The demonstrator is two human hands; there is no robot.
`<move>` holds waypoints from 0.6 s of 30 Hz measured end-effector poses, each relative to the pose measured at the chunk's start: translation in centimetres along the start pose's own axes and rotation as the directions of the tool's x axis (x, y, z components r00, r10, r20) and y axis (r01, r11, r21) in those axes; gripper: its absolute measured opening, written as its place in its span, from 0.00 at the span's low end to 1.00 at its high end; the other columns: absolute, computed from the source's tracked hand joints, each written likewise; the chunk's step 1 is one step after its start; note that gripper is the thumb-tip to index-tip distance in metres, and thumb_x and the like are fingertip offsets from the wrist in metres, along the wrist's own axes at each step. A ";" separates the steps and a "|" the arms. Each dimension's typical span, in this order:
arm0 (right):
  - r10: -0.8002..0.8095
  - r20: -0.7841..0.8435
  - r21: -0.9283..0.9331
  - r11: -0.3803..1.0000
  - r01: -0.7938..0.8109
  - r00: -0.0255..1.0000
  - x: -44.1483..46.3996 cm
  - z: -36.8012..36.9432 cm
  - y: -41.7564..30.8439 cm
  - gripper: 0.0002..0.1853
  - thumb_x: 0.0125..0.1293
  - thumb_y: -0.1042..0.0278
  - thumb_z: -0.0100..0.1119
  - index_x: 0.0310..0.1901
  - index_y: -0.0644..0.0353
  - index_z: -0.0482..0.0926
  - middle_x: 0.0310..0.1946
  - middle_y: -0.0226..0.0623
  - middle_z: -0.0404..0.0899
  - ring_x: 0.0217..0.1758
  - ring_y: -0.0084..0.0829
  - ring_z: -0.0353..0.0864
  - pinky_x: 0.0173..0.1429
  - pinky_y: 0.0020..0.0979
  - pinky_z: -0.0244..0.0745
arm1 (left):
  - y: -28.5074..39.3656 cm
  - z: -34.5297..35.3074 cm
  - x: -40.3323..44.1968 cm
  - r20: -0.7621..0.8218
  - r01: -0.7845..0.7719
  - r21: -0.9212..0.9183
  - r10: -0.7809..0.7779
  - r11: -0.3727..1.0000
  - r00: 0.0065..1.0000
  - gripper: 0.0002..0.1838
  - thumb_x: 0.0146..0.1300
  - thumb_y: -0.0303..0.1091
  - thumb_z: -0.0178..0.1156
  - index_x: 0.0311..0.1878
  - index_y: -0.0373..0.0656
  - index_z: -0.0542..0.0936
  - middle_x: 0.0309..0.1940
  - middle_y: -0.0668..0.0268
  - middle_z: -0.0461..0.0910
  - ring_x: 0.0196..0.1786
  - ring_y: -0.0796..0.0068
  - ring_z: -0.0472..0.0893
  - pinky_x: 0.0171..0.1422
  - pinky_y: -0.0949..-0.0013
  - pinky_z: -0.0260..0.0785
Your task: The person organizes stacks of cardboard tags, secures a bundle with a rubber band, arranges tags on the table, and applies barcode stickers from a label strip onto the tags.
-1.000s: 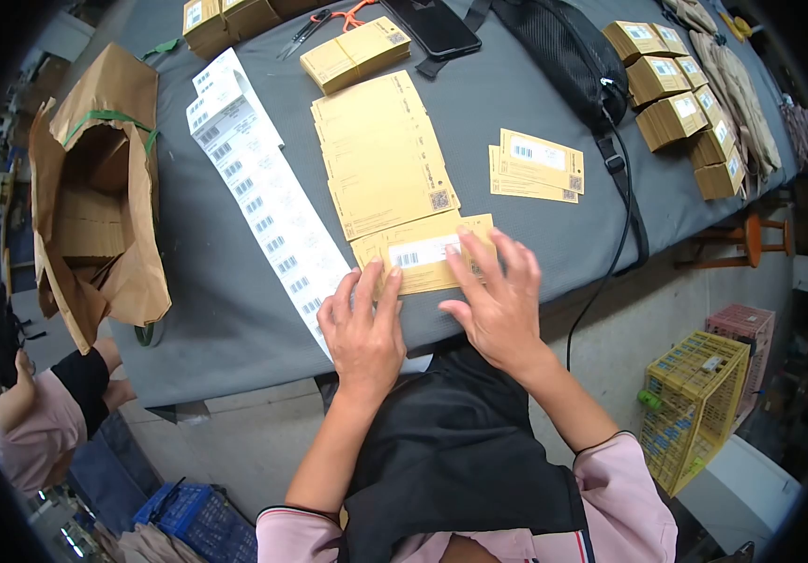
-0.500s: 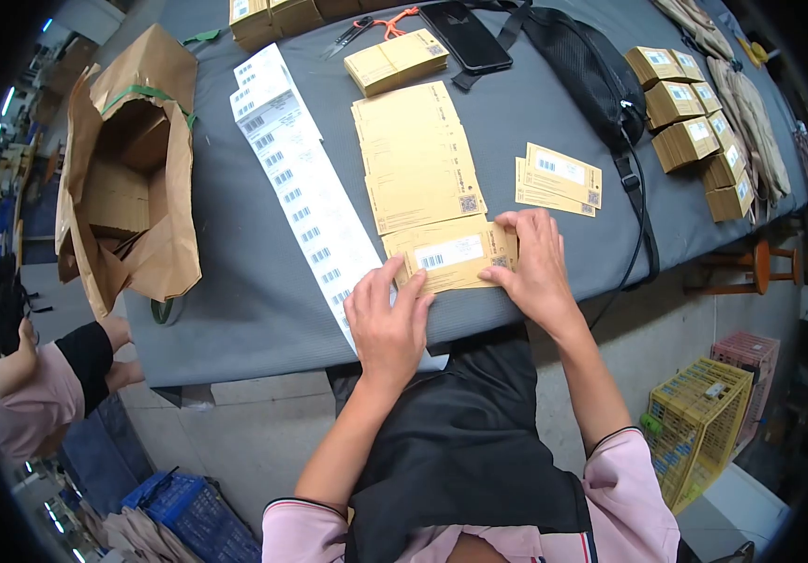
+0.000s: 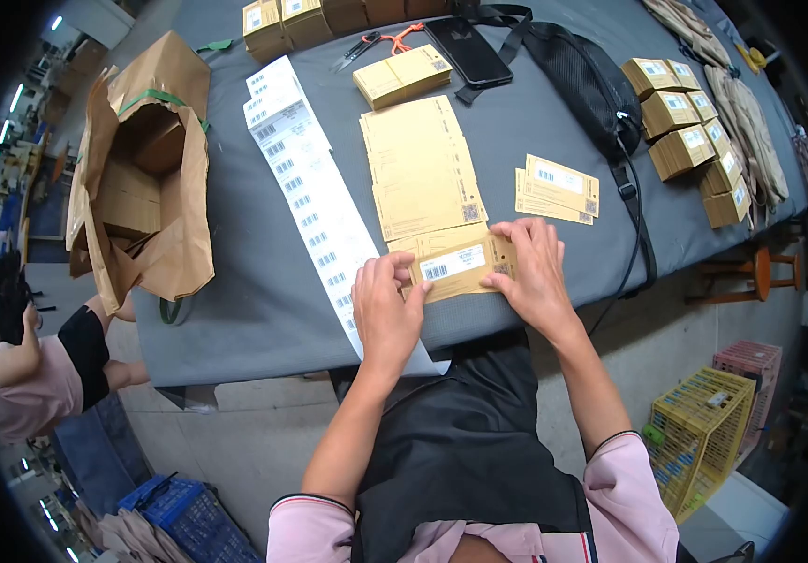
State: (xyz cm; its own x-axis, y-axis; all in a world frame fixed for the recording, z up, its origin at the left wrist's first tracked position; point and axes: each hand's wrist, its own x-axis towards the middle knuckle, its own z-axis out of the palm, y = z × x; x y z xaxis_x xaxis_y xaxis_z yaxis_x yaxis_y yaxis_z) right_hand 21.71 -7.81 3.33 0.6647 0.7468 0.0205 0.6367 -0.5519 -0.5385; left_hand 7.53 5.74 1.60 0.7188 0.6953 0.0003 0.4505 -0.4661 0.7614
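Observation:
A tan card (image 3: 466,281) with a white barcode label lies near the table's front edge. My left hand (image 3: 387,314) has its thumb and fingers closed at the card's left end. At the opposite end, my right hand (image 3: 537,277) pinches it with thumb and fingertips. Beyond my hands, overlapping tan cards (image 3: 422,169) spread in a column, partly under the held one. A long strip of barcode labels (image 3: 310,220) runs along their left and passes behind my left forearm. Two labelled cards (image 3: 557,190) lie to the right, one partly covering the other.
An open paper bag (image 3: 193,206) stands at the table's left. A card stack (image 3: 402,77), scissors (image 3: 359,49), a phone (image 3: 468,52) and a black bag (image 3: 582,80) lie at the back. Labelled bundles (image 3: 680,150) fill the right side. Crates (image 3: 704,422) stand on the floor.
The left fingers have shifted to the card's left end and no longer lie over its lower edge. The labelled card is tilted slightly more. The whole view has shifted a little.

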 end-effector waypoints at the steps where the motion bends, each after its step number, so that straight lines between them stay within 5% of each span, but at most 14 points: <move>1: -0.027 -0.045 0.002 1.000 0.027 0.999 -0.2 -0.1 -0.2 0.29 0.43 0.70 0.73 0.49 0.57 0.73 0.46 0.37 0.67 0.51 0.38 0.65 0.55 0.37 0.59 | 0.1 -0.2 -0.1 -0.044 -0.042 -0.009 0.041 0.999 0.998 0.19 0.50 0.26 0.68 0.47 0.40 0.75 0.34 0.63 0.73 0.40 0.66 0.73 0.46 0.66 0.66; 3: -0.055 -0.091 0.003 0.998 0.055 0.994 -0.2 -0.2 -0.3 0.28 0.43 0.71 0.73 0.49 0.57 0.73 0.46 0.37 0.67 0.51 0.38 0.66 0.54 0.36 0.60 | 0.4 -0.6 -0.3 -0.089 -0.084 -0.016 0.082 0.996 0.993 0.17 0.51 0.26 0.68 0.45 0.40 0.75 0.31 0.64 0.74 0.36 0.67 0.74 0.44 0.67 0.68; 5: -0.164 -0.241 0.173 0.963 0.208 0.957 -0.2 -0.1 -0.2 0.20 0.48 0.74 0.69 0.44 0.61 0.75 0.40 0.38 0.74 0.46 0.36 0.73 0.50 0.33 0.67 | 0.6 -1.2 -0.4 0.088 0.172 -0.288 -0.153 0.942 0.984 0.10 0.55 0.25 0.65 0.40 0.38 0.77 0.26 0.63 0.78 0.30 0.71 0.77 0.38 0.70 0.71; 6: -0.158 -0.245 0.171 0.964 0.203 0.957 -0.3 0.0 -0.2 0.20 0.48 0.74 0.69 0.44 0.61 0.75 0.40 0.38 0.74 0.46 0.36 0.73 0.50 0.33 0.67 | 0.6 -1.2 -0.6 0.094 0.169 -0.288 -0.148 0.943 0.985 0.10 0.55 0.25 0.65 0.40 0.38 0.77 0.26 0.63 0.78 0.30 0.71 0.77 0.38 0.70 0.71; 8: 0.143 0.098 0.611 0.772 -0.173 0.985 -0.5 -0.1 -0.2 0.08 0.57 0.74 0.63 0.38 0.65 0.77 0.30 0.35 0.78 0.36 0.27 0.77 0.42 0.26 0.70 | 0.6 -1.2 -0.8 -0.042 -0.037 -0.275 0.027 0.961 0.999 0.05 0.59 0.24 0.61 0.38 0.36 0.78 0.26 0.61 0.81 0.27 0.75 0.80 0.36 0.71 0.72; 12: 0.251 -0.051 0.753 0.646 -0.128 0.967 -0.3 -1.7 2.2 0.08 0.68 0.69 0.55 0.33 0.63 0.78 0.28 0.22 0.76 0.32 0.13 0.70 0.37 0.18 0.67 | 0.6 -1.8 -1.5 0.000 0.062 -0.568 -0.076 0.821 0.997 0.08 0.61 0.22 0.58 0.43 0.36 0.80 0.31 0.60 0.83 0.34 0.69 0.82 0.40 0.70 0.73; 14: 0.323 -0.140 0.778 0.620 -0.097 0.936 0.9 -3.2 5.5 0.09 0.70 0.67 0.53 0.35 0.62 0.78 0.29 0.25 0.77 0.33 0.12 0.71 0.38 0.18 0.68 | 0.4 -2.3 -1.5 -0.211 -0.168 -0.201 0.125 0.965 0.970 0.10 0.59 0.19 0.57 0.43 0.37 0.80 0.35 0.59 0.83 0.39 0.63 0.82 0.45 0.68 0.73; 18: 0.359 -0.237 0.645 0.753 -0.130 0.903 4.8 -6.0 10.2 0.11 0.68 0.66 0.54 0.39 0.66 0.79 0.32 0.32 0.80 0.35 0.22 0.76 0.43 0.25 0.70 | 0.7 -2.3 -1.3 -0.140 -0.269 -0.027 0.263 0.963 0.955 0.13 0.55 0.20 0.60 0.46 0.39 0.81 0.46 0.60 0.81 0.50 0.59 0.78 0.53 0.63 0.70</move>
State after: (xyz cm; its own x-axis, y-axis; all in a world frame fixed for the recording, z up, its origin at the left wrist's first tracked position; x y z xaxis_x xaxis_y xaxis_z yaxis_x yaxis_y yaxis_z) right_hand 33.71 -12.09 3.05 0.9213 0.3880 0.0251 0.1412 -0.2736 -0.9514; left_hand 5.70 5.76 3.64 0.7307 0.6175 0.2910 0.2258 -0.6209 0.7507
